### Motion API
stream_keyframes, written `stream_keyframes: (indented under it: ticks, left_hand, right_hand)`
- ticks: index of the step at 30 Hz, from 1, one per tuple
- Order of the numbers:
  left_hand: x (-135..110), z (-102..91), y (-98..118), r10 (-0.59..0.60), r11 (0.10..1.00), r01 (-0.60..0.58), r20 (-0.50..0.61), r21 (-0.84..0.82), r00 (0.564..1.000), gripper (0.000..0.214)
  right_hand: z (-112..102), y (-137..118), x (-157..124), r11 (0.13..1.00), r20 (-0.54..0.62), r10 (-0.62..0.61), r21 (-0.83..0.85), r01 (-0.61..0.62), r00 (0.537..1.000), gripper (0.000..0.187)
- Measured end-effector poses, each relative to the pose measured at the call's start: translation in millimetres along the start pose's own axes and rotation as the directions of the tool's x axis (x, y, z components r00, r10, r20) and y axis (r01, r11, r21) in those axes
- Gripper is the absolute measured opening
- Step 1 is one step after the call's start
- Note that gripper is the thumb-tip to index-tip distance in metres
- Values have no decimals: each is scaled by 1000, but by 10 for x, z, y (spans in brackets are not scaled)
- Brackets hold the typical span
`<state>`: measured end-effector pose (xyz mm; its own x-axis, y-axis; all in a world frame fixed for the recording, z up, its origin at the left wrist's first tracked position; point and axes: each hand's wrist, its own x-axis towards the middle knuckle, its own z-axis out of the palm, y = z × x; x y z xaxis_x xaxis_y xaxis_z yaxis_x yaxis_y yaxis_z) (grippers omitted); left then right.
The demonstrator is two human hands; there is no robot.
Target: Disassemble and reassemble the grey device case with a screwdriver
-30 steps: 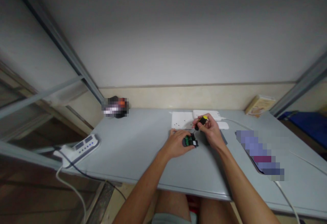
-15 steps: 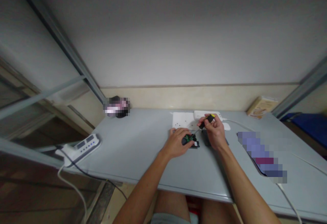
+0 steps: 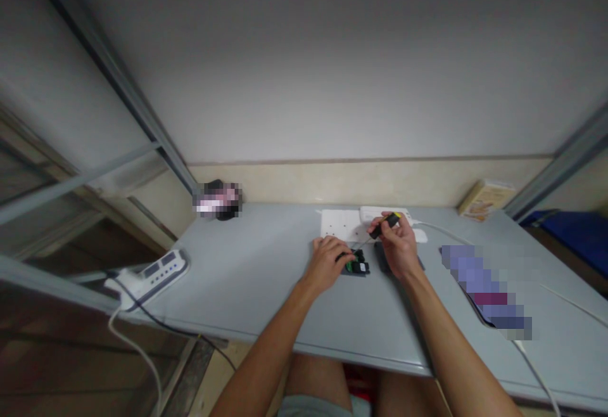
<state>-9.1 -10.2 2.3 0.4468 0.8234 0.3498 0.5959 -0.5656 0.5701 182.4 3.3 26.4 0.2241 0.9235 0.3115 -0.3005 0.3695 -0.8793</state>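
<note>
Green-boarded black device (image 3: pixel 360 268): found on grey table (image 3: pixel 237 271), held at left end by curled fingers of left hand (image 3: pixel 327 262). Gripped screwdriver (image 3: pixel 385 225) in closed fingers of right hand (image 3: pixel 399 244). Judged light, stiff, fragile-boarded; best held by casing edges (image 3: pixel 363 274).

The left hand (image 3: pixel 327 262), right hand (image 3: pixel 399 244) and both forearms (image 3: pixel 279 336) are bare, and the shorts (image 3: pixel 311 407) are pale grey-green.

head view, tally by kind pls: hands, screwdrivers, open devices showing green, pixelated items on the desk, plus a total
Hands: 2 (left hand, right hand)
Screwdriver: 1
Open black device showing green: 1
Pixelated items: 2 (back-left item, right-side item)
Total: 6
</note>
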Motion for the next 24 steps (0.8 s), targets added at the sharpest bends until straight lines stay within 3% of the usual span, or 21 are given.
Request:
stream_keyframes:
  ticks: [18,24]
  left_hand:
    - [-5,19,-25,71,988,-69,-6,141,997,23]
    - [-11,16,-12,56,991,-54,-18,125,998,22]
  right_hand:
    - [75,-3,-60,998,58,35,-58,-32,998,42]
    - [91,14,-67,998,30,24,-59,-22,999,52]
